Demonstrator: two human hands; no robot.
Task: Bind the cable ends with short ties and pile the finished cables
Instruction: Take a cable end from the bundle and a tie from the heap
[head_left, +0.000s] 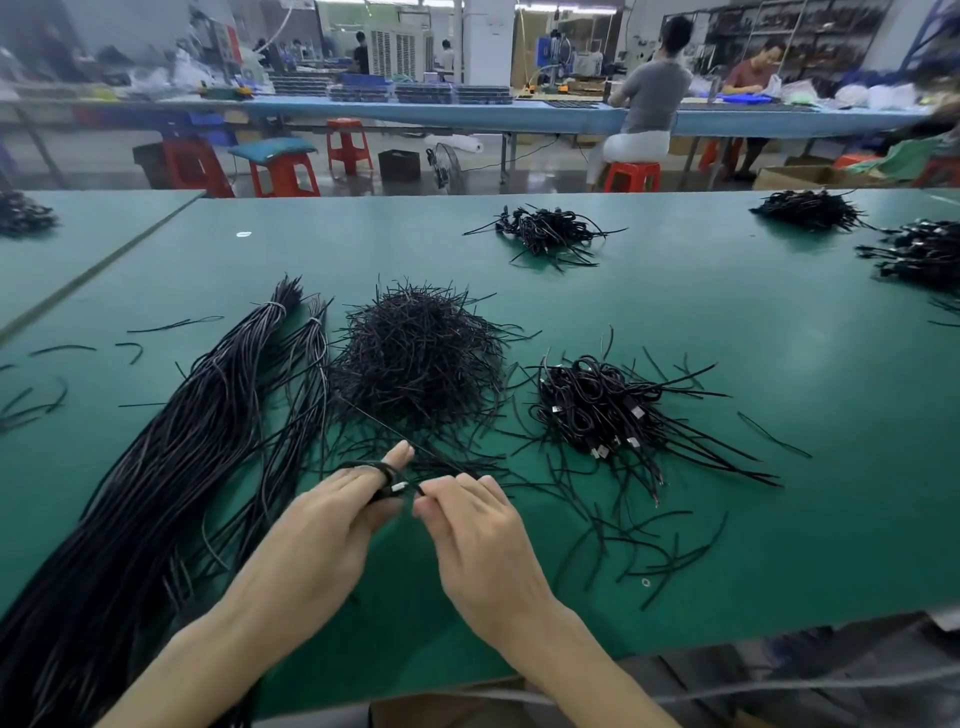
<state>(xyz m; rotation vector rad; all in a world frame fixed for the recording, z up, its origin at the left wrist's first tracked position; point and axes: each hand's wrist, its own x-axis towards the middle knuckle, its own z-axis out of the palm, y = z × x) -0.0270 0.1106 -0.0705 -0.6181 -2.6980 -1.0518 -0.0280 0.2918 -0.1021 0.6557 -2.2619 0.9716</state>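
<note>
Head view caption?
Left hand holds a coiled cable while right hand pinches a tie, beside the finished pile.

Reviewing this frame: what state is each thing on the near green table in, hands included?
left hand: grips the cable, fingers through its loop
right hand: pinches a tie beside the cable
cable: coiled, not yet clearly bound
heap of ties: loose, unused
long cables: straight, bundled, banded near the far end
finished cables: coiled, piled right of the heap

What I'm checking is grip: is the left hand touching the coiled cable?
Touching. The head view shows the coiled cable looped around a finger of the left hand.
</note>
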